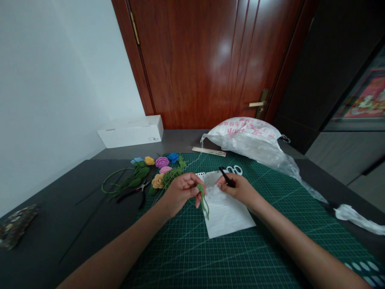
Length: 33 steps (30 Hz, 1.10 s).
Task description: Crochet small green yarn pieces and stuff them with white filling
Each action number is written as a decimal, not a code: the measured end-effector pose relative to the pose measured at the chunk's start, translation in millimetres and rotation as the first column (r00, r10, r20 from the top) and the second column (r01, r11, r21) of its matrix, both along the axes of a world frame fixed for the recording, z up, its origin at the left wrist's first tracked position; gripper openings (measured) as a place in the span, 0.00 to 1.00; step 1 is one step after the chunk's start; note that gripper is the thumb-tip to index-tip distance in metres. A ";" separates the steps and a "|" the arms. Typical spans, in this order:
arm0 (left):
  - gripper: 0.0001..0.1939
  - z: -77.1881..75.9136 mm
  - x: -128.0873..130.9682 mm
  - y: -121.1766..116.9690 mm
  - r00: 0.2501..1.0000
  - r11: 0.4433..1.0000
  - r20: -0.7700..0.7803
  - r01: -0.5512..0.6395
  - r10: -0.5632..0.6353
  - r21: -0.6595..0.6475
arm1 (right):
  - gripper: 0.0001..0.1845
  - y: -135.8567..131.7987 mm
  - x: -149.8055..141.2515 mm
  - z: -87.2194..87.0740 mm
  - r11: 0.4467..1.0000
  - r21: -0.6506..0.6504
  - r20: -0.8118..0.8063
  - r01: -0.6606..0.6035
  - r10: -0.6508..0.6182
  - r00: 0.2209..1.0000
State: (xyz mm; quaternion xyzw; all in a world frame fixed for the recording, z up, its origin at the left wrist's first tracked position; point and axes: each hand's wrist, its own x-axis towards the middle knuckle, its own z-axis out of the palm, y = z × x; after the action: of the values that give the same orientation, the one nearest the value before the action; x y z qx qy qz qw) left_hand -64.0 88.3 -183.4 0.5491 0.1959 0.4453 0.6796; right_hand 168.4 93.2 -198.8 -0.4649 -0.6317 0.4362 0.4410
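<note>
My left hand (180, 192) is closed, pinching a small green crocheted piece (200, 188) with loose yarn ends hanging from it. Close by on the right, my right hand (240, 190) grips a slim black tool (227, 177); its exact kind does not show. White fluffy stuffing (219, 192) lies at the right fingertips, and I cannot tell whether they pinch some of it. Under both hands is a white sheet of paper (230, 220) with a perforated top edge. White-handled scissors (237, 170) rest just beyond my right hand.
Crocheted flowers, among them a purple one (162, 162), lie left with green stems and leaves (140, 174). Black-handled pliers (141, 192) are beside them. A green cutting mat (186, 253) covers much of the dark table. A stuffed plastic bag (246, 132) and a white box (132, 131) stand behind.
</note>
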 end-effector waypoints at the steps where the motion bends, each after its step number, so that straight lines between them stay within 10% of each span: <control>1: 0.15 0.0 0.0 0.4 1.000 1.000 0.005 -0.008 0.008 -0.012 | 0.13 -1.1 0.1 2.4 1.000 -0.012 -0.023 0.002 -0.002 1.000; 10: 0.11 5.8 -6.3 2.4 0.995 0.972 0.039 0.102 -0.096 -0.210 | 0.23 -10.4 -2.2 12.6 0.986 -0.154 -0.194 -0.061 0.031 0.980; 17: 0.33 6.7 -5.3 -4.9 0.960 0.927 -0.028 0.260 -0.277 -0.269 | 0.27 -12.3 -4.9 14.6 0.978 -0.180 -0.278 -0.103 0.050 0.959; 21: 0.21 0.5 1.9 -6.7 0.959 0.912 0.047 0.280 -0.279 -0.300 | 0.23 -15.8 -11.1 13.9 0.983 -0.151 -0.229 -0.102 0.066 0.971; 33: 0.14 0.3 -2.7 -3.1 0.984 0.917 0.065 0.180 -0.168 -0.357 | 0.06 4.2 12.5 -5.3 0.951 0.164 0.131 0.261 -0.283 0.950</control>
State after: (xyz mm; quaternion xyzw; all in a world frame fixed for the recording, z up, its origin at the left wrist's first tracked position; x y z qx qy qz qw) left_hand -66.7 85.2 -183.1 0.4226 0.2135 0.3484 0.8090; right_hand 180.8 97.4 -204.0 -0.5466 -0.6234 0.2872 0.4797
